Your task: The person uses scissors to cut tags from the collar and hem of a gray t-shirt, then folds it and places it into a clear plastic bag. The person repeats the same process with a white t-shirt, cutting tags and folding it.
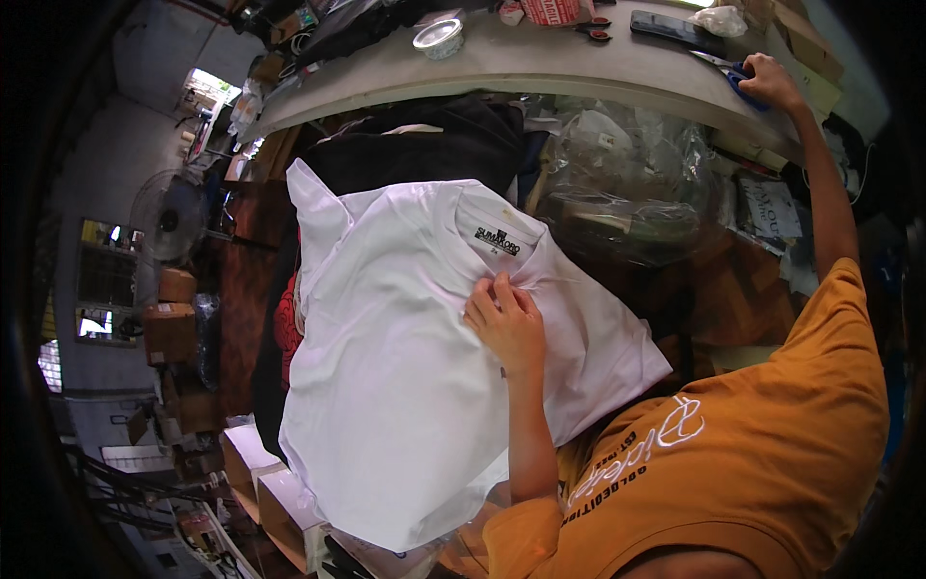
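A white T-shirt (391, 347) lies spread out before me, its neckline towards the upper right and a dark print inside the collar. My left hand (506, 318) pinches the cloth just below the front of the neckline, where creases gather. At the far right my right hand (770, 83) is closed around the blue handles of a pair of scissors (739, 78) at the edge of a pale table. The metal blades point to the left, over the tabletop. The supports under the shirt are mostly hidden.
The pale table (521, 69) bears a lidded round container (439, 39), red-handled scissors (595, 30), a tape roll (551, 10) and a dark phone-like object (676, 32). Black cloth (434, 145) and clear plastic bags (629, 174) lie below its edge. Cardboard boxes (170, 333) stand left.
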Action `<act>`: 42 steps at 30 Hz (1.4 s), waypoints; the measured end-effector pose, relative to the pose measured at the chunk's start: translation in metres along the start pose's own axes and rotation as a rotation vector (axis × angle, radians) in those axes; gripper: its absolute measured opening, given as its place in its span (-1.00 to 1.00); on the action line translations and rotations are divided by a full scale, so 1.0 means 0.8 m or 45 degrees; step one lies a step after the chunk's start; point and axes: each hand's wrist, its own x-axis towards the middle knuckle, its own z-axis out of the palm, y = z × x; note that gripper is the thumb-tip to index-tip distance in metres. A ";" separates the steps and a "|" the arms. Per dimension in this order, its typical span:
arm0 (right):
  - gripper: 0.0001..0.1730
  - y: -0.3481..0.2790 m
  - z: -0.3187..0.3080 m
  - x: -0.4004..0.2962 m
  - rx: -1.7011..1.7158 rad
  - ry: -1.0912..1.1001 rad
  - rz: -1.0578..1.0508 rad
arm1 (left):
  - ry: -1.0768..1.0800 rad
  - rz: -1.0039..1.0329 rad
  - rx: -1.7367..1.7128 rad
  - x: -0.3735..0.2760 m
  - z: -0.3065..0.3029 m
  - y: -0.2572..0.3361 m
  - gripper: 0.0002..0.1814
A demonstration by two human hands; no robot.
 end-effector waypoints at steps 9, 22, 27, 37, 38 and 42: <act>-0.63 -0.041 -0.050 -0.059 0.668 0.083 0.117 | 0.096 -0.092 -0.004 0.004 0.010 0.013 -0.76; -0.67 -0.279 0.021 -0.180 2.219 -0.918 -0.109 | -0.092 -0.614 -0.237 0.020 0.027 0.068 -0.57; -0.68 -0.301 0.053 -0.222 2.346 -1.207 0.094 | -0.060 -0.850 -0.833 0.030 0.024 0.076 -0.56; -0.69 -0.298 0.071 -0.226 2.304 -1.467 0.030 | 0.092 -0.959 -0.558 0.068 0.027 0.060 -0.78; -0.70 -0.298 0.069 -0.226 2.280 -1.465 0.001 | 0.091 -0.934 -0.523 0.068 0.028 0.059 -0.79; -0.72 -0.293 0.065 -0.221 2.249 -1.503 0.094 | 0.117 -0.794 -0.388 0.063 0.038 0.055 -0.84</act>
